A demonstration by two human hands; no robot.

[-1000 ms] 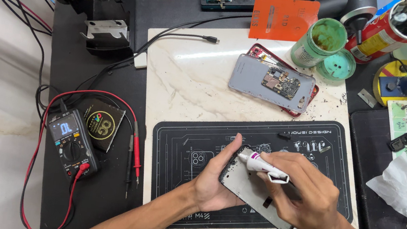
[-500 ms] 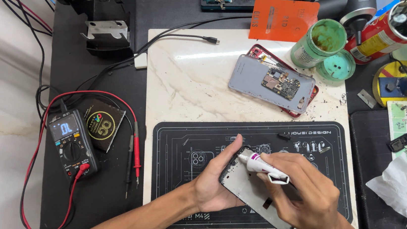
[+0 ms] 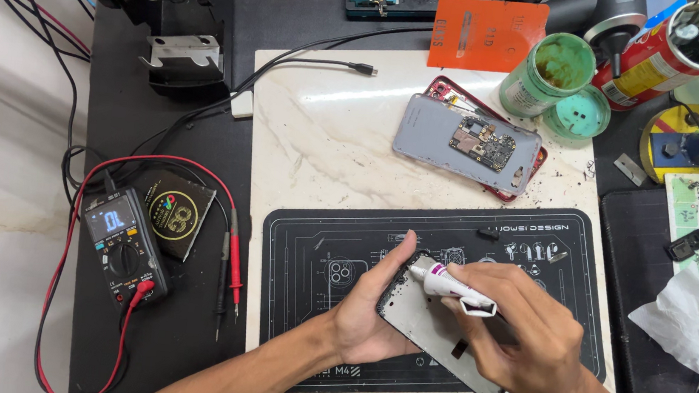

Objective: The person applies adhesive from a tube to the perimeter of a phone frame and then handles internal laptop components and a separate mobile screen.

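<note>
**Running adhesive along the phone panel's edge**

The left hand (image 3: 372,318) cups the dark phone panel (image 3: 430,332) from the left, fingers curled round its edge, holding it tilted over the black work mat (image 3: 310,252) at the near side of the table. The right hand (image 3: 532,342) is closed around a small white glue tube (image 3: 452,285), nozzle touching the panel's far-left corner. To do this well, I would keep the panel braced, squeeze lightly and follow the rim evenly. The opened grey phone body (image 3: 466,144) lies farther off on the marble slab (image 3: 321,134).
</note>
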